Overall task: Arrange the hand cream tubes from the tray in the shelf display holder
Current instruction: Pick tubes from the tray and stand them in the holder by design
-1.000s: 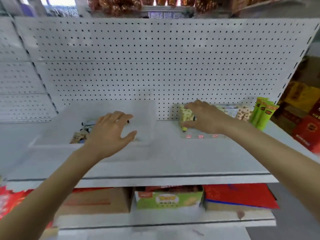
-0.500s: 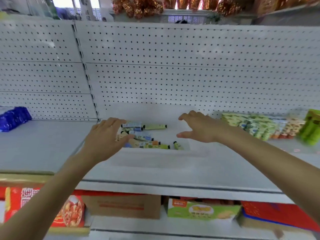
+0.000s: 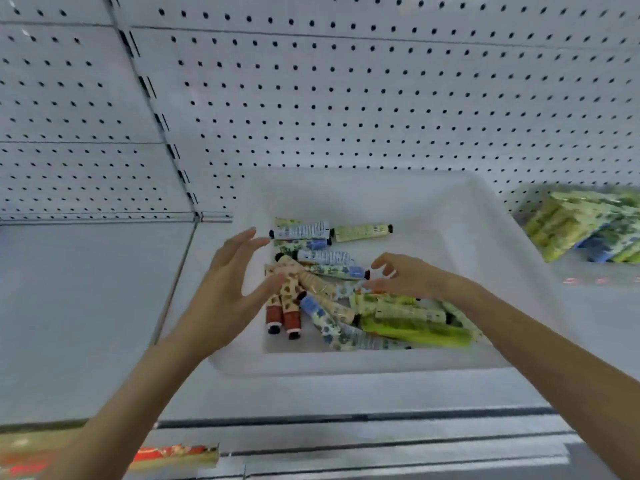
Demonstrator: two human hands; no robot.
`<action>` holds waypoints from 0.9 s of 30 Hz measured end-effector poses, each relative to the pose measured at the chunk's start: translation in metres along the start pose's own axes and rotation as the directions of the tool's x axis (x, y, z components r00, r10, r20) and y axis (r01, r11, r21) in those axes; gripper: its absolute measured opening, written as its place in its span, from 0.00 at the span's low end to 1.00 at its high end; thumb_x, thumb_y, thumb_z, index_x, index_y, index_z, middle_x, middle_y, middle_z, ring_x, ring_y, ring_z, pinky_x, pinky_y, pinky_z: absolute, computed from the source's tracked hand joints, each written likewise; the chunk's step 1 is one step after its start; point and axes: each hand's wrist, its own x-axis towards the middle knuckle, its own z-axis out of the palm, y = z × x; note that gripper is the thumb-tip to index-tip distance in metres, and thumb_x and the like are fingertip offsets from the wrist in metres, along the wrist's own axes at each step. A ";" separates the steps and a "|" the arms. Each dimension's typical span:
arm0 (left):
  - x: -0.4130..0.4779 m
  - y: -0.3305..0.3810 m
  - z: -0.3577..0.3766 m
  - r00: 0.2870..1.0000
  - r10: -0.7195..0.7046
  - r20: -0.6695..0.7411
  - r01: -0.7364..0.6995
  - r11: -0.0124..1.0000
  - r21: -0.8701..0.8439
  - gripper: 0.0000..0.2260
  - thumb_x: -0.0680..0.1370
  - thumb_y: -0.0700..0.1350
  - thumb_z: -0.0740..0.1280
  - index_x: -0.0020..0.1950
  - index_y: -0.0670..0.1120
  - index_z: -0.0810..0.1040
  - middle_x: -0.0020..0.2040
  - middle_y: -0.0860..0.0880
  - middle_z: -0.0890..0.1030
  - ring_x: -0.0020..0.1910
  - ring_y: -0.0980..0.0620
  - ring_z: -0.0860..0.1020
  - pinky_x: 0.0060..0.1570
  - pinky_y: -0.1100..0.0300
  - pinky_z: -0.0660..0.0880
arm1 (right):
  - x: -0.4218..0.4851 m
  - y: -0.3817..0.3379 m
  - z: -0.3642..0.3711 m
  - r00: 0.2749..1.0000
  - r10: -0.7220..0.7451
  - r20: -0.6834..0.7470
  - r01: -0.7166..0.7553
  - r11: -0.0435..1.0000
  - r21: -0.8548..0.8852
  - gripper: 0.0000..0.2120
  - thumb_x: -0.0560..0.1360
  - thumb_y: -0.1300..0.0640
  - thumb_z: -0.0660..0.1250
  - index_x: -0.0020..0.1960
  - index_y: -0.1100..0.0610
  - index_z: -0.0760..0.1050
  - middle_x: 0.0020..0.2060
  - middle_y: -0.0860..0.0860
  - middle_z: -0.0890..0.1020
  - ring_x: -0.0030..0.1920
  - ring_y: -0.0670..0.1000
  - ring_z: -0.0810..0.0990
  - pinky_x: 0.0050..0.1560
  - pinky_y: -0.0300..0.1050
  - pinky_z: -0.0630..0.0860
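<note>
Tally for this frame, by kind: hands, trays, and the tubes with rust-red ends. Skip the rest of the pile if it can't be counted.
Hands: 2, left hand and right hand
White tray: 1
Rust-ended tubes: 2
Total: 5
The other tubes overlap too much for a count.

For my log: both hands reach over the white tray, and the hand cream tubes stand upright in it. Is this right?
No: in the head view the hand cream tubes lie flat in a loose pile in the white tray, not upright. The left hand and right hand do reach over it.
</note>
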 end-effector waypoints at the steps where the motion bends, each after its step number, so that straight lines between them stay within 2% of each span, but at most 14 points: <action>1: 0.004 0.000 -0.001 1.000 0.000 0.006 0.000 1.000 -0.021 0.27 0.74 0.61 0.60 0.72 0.56 0.65 0.74 0.60 0.60 0.72 0.60 0.58 0.66 0.64 0.56 | 0.007 0.002 0.001 1.000 0.007 0.003 -0.007 1.000 0.026 0.28 0.75 0.41 0.64 0.69 0.54 0.65 0.62 0.52 0.72 0.55 0.48 0.72 0.52 0.39 0.69; 4: 0.009 -0.001 -0.001 1.000 0.003 0.009 -0.002 0.998 -0.061 0.26 0.73 0.62 0.59 0.71 0.59 0.65 0.71 0.66 0.59 0.69 0.67 0.56 0.65 0.67 0.55 | 0.028 0.003 0.003 1.000 0.019 0.003 -0.020 0.993 0.118 0.23 0.74 0.43 0.66 0.65 0.51 0.69 0.53 0.49 0.74 0.49 0.49 0.77 0.46 0.38 0.74; 6: 0.008 -0.001 -0.001 1.000 -0.004 0.013 0.005 0.997 -0.075 0.25 0.73 0.63 0.58 0.70 0.60 0.65 0.70 0.67 0.59 0.69 0.69 0.55 0.64 0.71 0.53 | 0.040 0.000 0.008 0.999 0.005 -0.037 0.000 0.990 0.138 0.18 0.74 0.46 0.68 0.60 0.53 0.73 0.46 0.48 0.75 0.43 0.47 0.77 0.39 0.35 0.73; 11: 0.007 -0.002 0.000 1.000 -0.026 0.011 0.027 0.994 -0.101 0.24 0.74 0.62 0.59 0.70 0.61 0.65 0.70 0.68 0.60 0.70 0.70 0.55 0.57 0.83 0.51 | 0.057 0.005 0.013 0.997 -0.040 -0.068 0.053 0.981 0.189 0.10 0.73 0.49 0.70 0.47 0.55 0.75 0.43 0.49 0.78 0.45 0.50 0.77 0.40 0.36 0.71; 14: 0.007 -0.005 0.000 0.999 -0.033 0.008 0.034 0.990 -0.135 0.23 0.76 0.64 0.60 0.70 0.61 0.66 0.71 0.68 0.62 0.70 0.70 0.57 0.59 0.80 0.53 | 0.061 0.007 0.010 0.999 -0.026 -0.039 0.036 0.962 0.272 0.08 0.73 0.52 0.71 0.42 0.54 0.73 0.39 0.49 0.78 0.38 0.46 0.76 0.37 0.35 0.71; 16: 0.008 -0.007 0.000 0.999 -0.036 0.011 0.037 0.988 -0.147 0.24 0.75 0.64 0.58 0.70 0.60 0.67 0.71 0.67 0.63 0.71 0.70 0.57 0.61 0.79 0.53 | 0.058 0.002 0.006 0.999 -0.030 -0.042 0.042 0.933 0.357 0.08 0.72 0.54 0.71 0.42 0.56 0.73 0.37 0.51 0.80 0.35 0.47 0.79 0.39 0.39 0.76; 21: 0.007 -0.002 -0.002 0.998 -0.066 0.014 0.067 0.981 -0.184 0.19 0.77 0.58 0.58 0.69 0.60 0.67 0.69 0.66 0.65 0.70 0.73 0.57 0.60 0.84 0.51 | 0.035 -0.021 -0.020 0.969 -0.126 -0.210 0.225 0.797 0.560 0.08 0.69 0.62 0.73 0.45 0.61 0.76 0.40 0.54 0.83 0.39 0.53 0.84 0.41 0.40 0.81; 22: 0.007 0.000 -0.003 0.997 -0.080 0.022 0.082 0.977 -0.197 0.19 0.77 0.59 0.57 0.68 0.61 0.67 0.68 0.67 0.64 0.69 0.73 0.57 0.61 0.82 0.52 | 0.028 -0.028 -0.023 0.960 -0.156 -0.232 0.265 0.767 0.584 0.08 0.69 0.64 0.73 0.45 0.61 0.76 0.41 0.54 0.83 0.40 0.54 0.84 0.43 0.42 0.81; 24: 0.007 0.005 -0.007 0.995 -0.084 0.045 0.091 0.974 -0.205 0.18 0.79 0.63 0.54 0.68 0.62 0.66 0.67 0.67 0.65 0.69 0.72 0.59 0.70 0.73 0.51 | 0.015 -0.043 -0.029 0.944 -0.228 -0.239 0.328 0.738 0.590 0.09 0.68 0.66 0.73 0.46 0.59 0.77 0.42 0.52 0.84 0.43 0.53 0.84 0.48 0.45 0.81; 26: 0.008 0.011 -0.012 0.997 -0.049 0.053 0.061 0.963 -0.264 0.20 0.78 0.64 0.54 0.67 0.59 0.69 0.62 0.67 0.73 0.65 0.76 0.64 0.74 0.67 0.47 | 0.003 -0.060 -0.033 0.926 -0.299 -0.231 0.378 0.719 0.584 0.10 0.68 0.68 0.73 0.46 0.58 0.78 0.44 0.50 0.84 0.44 0.52 0.84 0.50 0.45 0.81; 27: 0.009 0.014 -0.015 0.997 -0.046 0.062 0.063 0.950 -0.307 0.19 0.78 0.63 0.56 0.65 0.58 0.71 0.57 0.66 0.76 0.59 0.78 0.68 0.73 0.68 0.50 | -0.003 -0.070 -0.035 0.915 -0.333 -0.229 0.403 0.703 0.586 0.10 0.67 0.68 0.74 0.45 0.58 0.78 0.44 0.50 0.85 0.44 0.52 0.84 0.51 0.45 0.81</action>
